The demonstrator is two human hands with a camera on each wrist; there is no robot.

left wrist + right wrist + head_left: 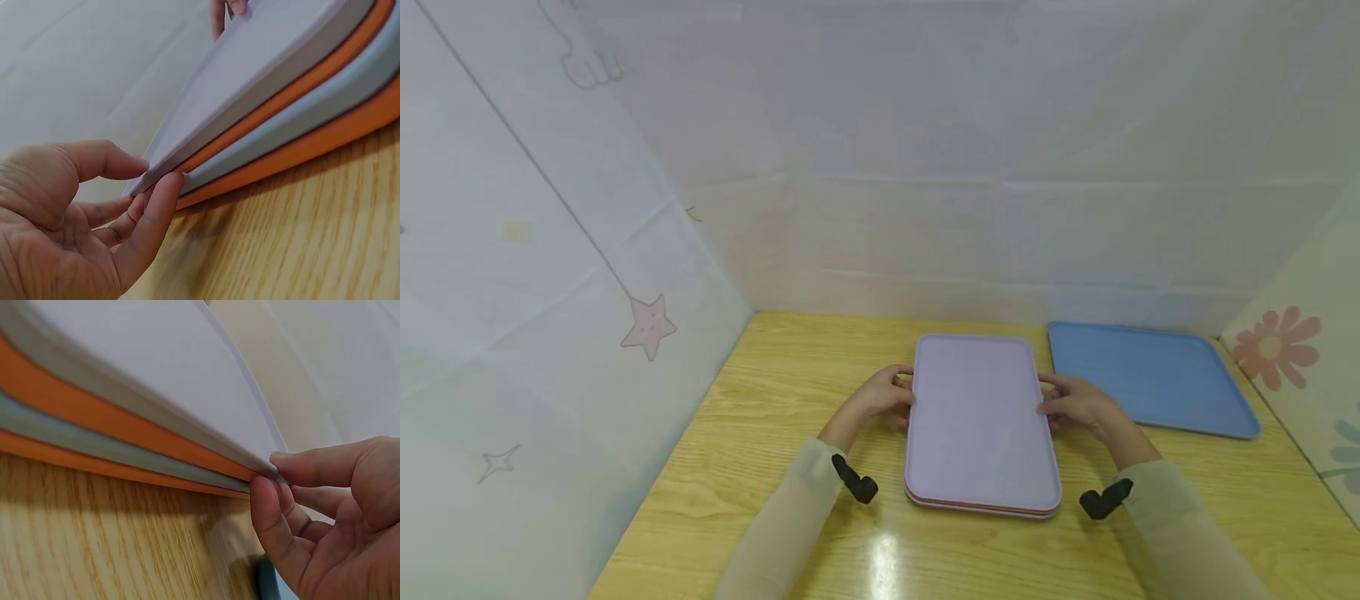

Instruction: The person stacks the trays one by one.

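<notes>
A lavender tray (981,417) lies on top of a stack of trays on the wooden table. Below it, the left wrist view shows an orange tray (287,103), a pale grey-blue tray (300,127) and another orange tray (300,159). My left hand (883,396) pinches the lavender tray's left edge, thumb on the rim and fingers against the side. On the opposite edge my right hand (1078,406) pinches the same tray, its thumb at the rim and fingertips lower down. How far the fingertips reach under the rim is hidden.
A blue tray (1150,375) lies on the table to the right of the stack, close behind my right hand. Pale printed sheets hang at the back (925,208) and on both sides. The wooden table (760,400) extends around the stack.
</notes>
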